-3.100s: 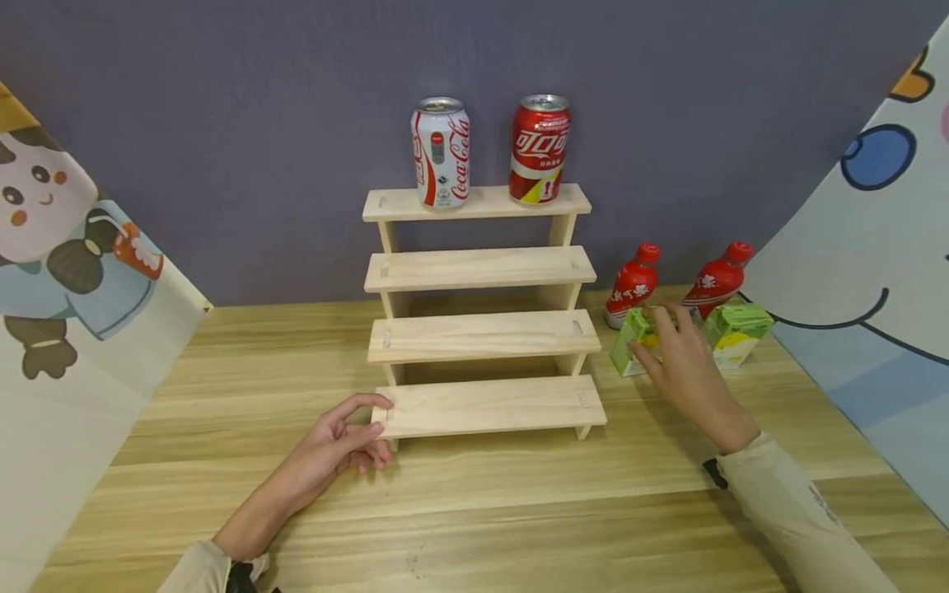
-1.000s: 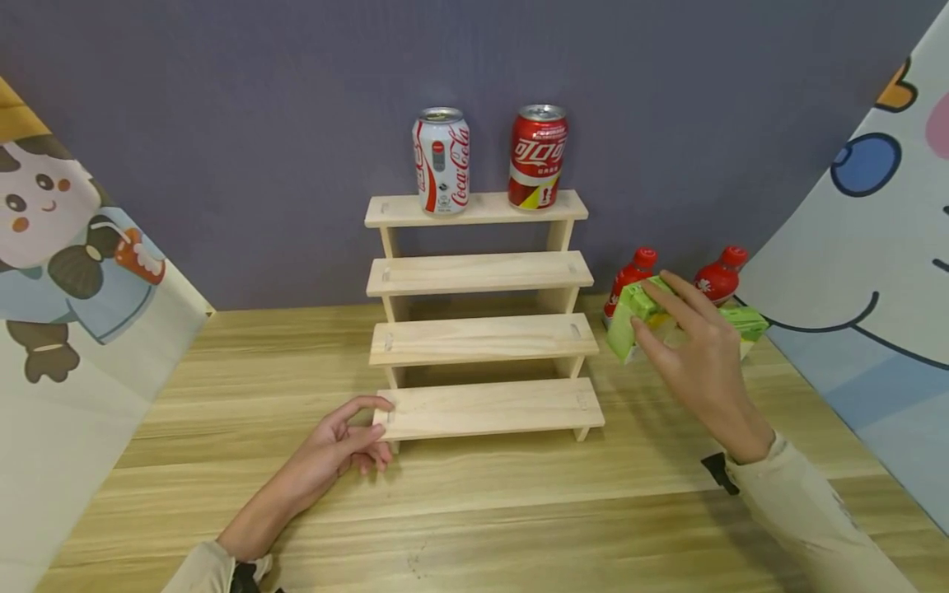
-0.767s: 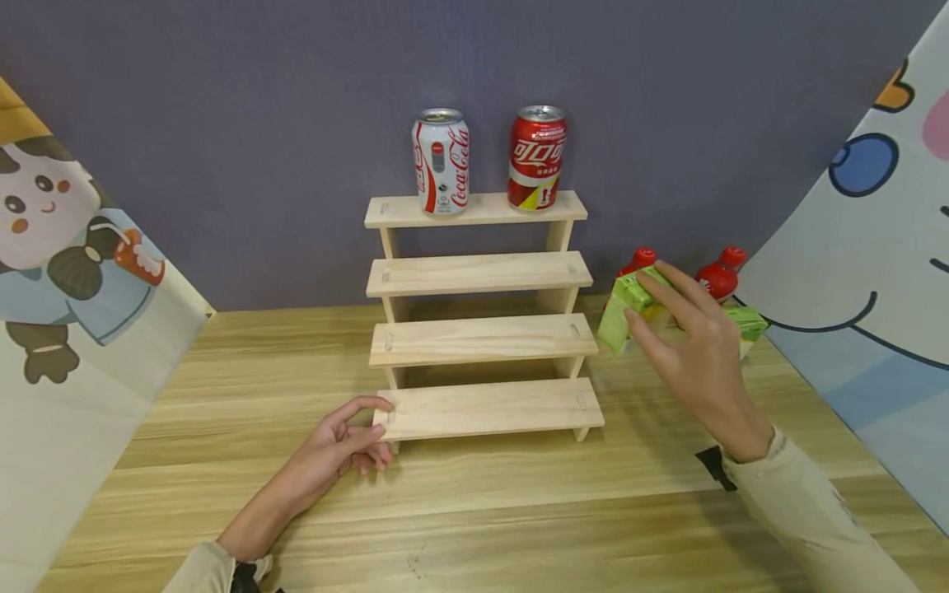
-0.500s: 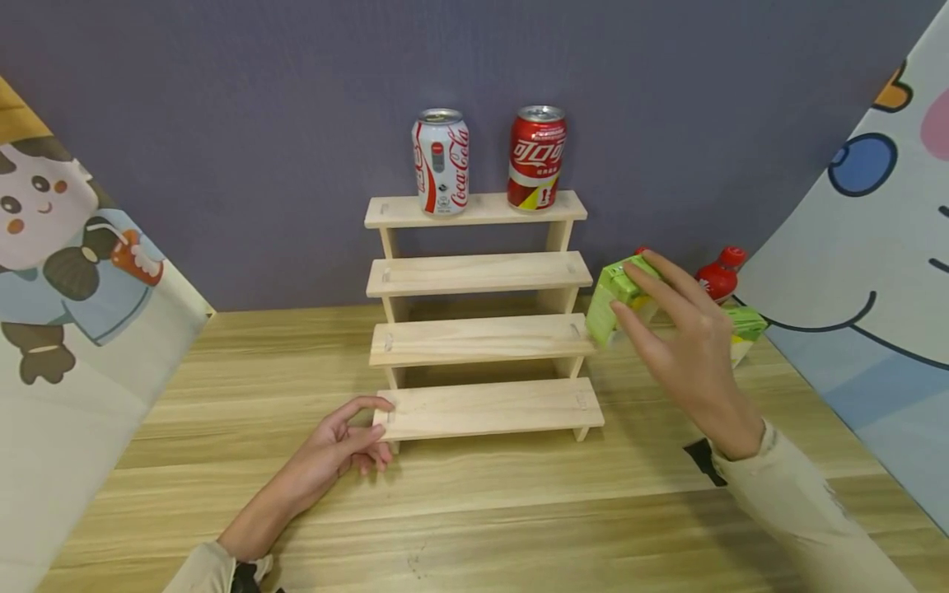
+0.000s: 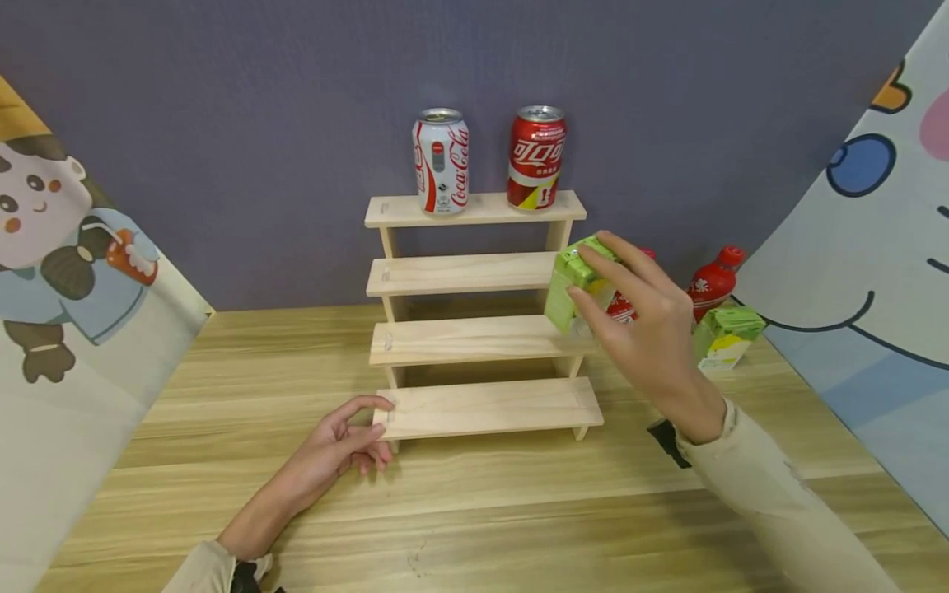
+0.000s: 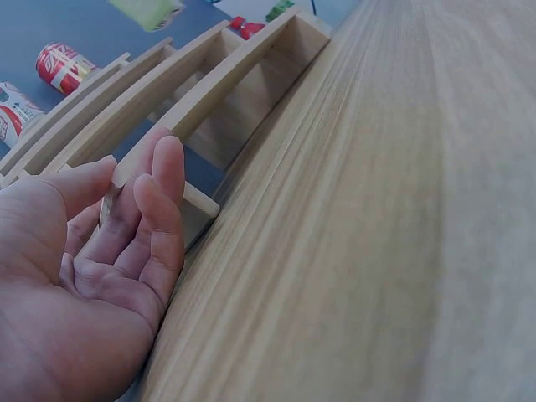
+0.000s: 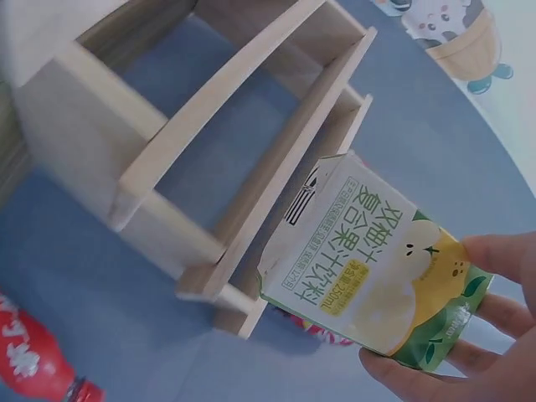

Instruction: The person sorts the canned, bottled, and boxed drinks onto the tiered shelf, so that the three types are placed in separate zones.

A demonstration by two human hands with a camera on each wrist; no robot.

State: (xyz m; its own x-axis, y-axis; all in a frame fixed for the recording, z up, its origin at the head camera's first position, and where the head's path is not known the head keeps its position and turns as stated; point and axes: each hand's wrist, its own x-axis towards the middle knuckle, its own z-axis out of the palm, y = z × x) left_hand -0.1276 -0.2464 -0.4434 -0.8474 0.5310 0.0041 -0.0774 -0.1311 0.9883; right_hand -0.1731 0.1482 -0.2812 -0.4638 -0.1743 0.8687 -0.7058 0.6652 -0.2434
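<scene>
My right hand [image 5: 652, 338] grips a green juice carton [image 5: 565, 288] near its top and holds it in the air by the right end of the middle steps of a wooden tiered shelf [image 5: 489, 409]. In the right wrist view, the juice carton [image 7: 368, 268] shows its printed face, tilted, its base pointing toward the shelf. My left hand [image 5: 334, 449] pinches the left end of the shelf's lowest step between thumb and forefinger, as the left wrist view also shows. A white cola can [image 5: 441, 162] and a red cola can [image 5: 537, 158] stand on the top step.
On the table [image 5: 474, 511], right of the shelf, stand a second juice carton [image 5: 730, 336], a red bottle [image 5: 715, 282] behind it, and another red bottle [image 5: 623, 309] partly hidden by my right hand. A dark wall [image 5: 296, 165] rises behind.
My right hand has lifted the juice carton from the table beside the bottles and carried it left and up toward the shelf. My left hand has stayed at the lowest step.
</scene>
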